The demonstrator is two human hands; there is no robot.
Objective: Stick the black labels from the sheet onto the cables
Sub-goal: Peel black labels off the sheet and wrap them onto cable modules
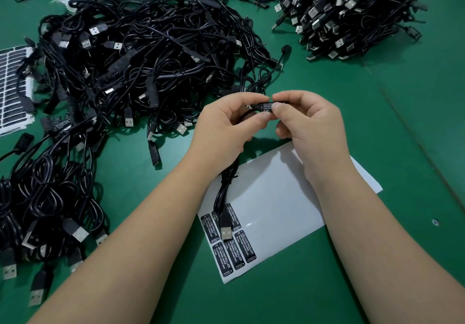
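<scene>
My left hand [224,125] and my right hand [305,120] together pinch the small black controller block [268,106] of one cable above the table centre. A black label with white lettering faces up on that block between my fingertips. The cable [222,195] hangs from under my left palm, and its USB plug [226,230] rests on the white label sheet [276,193]. Several black labels [232,253] sit at the sheet's near left corner; most of the sheet is bare backing.
A big tangle of black cables [141,59] lies at the far left and another heap [45,203] at the near left. Bundled cables [352,14] stack at the far right. A second label sheet [12,90] lies at the left edge. The green tabletop [402,147] surrounds everything.
</scene>
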